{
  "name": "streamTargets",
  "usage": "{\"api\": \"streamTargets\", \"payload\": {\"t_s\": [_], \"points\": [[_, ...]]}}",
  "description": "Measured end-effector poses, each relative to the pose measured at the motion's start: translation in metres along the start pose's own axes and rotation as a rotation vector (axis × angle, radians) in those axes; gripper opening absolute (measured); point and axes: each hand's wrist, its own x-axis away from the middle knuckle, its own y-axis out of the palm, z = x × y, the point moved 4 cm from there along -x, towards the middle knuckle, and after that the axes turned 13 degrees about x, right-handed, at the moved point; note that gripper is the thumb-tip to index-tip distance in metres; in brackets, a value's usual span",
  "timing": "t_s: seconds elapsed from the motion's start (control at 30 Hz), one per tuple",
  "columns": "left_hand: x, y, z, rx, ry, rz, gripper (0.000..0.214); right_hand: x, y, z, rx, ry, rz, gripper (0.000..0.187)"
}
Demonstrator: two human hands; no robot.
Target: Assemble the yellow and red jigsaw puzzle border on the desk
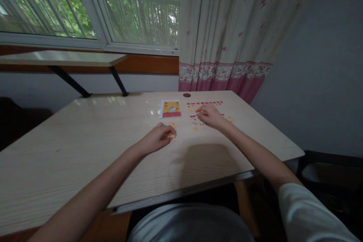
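My left hand [159,137] rests on the table with its fingers curled and the thumb against them, on a yellow jigsaw piece [171,136]. Just beyond it lie more yellow pieces [172,124]. My right hand [209,115] is bent down over the loose pieces, fingertips close together; whatever they hold is too small to make out. Around it are white-and-dark pieces [194,121], a yellow piece [195,129] and a row of red pieces [204,103]. Left of these lies a picture card [171,109] showing a white spotted animal on yellow and red.
The pale wooden table [85,143] has a round cable hole [186,95] at its back edge. A raised shelf [62,58] on dark legs stands at the back left. Behind are a window and a patterned curtain [221,26]. A dark chair [326,170] is at the right.
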Motion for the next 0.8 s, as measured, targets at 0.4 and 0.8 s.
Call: {"api": "streamTargets", "payload": {"t_s": [0.4,0.8], "points": [[0.000,-0.011,0.014,-0.037,0.202,0.238,0.008,0.017,0.007,-0.099,-0.335,-0.089,-0.158,0.016],[0.004,-0.004,0.031,-0.172,0.397,0.251,0.011,0.019,0.015,-0.101,-0.449,0.060,-0.221,0.017]]}}
